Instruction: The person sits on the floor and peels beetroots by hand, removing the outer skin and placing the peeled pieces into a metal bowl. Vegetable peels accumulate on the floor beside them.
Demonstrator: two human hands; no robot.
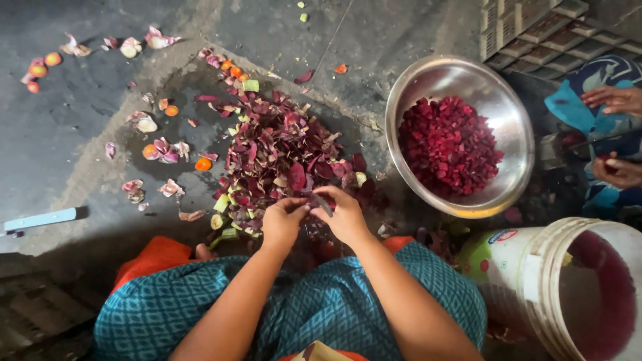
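From the head camera, the person sits on the dark floor [67, 134] and looks down at both hands, which meet near the middle of the picture. The left hand [282, 220] is curled, with its fingers pinched on a small dark red piece [313, 200] that sits between the two hands. The right hand [348, 215] is closed around a small knife [324, 204], and the blade touches that red piece. The piece is too small to tell just what it is. At twelve o'clock from the hands lies a big pile of peels [281, 150], dark red and purple with some pale green bits mixed in. More loose scraps, pink and orange, are spread at ten and eleven o'clock from the hands. At two o'clock from the hands stands a shiny metal bowl [461, 77] with red cut cubes [448, 147] inside it. At four o'clock from the hands stands a white bucket [535, 281], stained red inside. At nine o'clock, well apart, lies a light blue flat tool [41, 218]. At the right edge, at three o'clock, another person's hands [618, 100] show over blue cloth.
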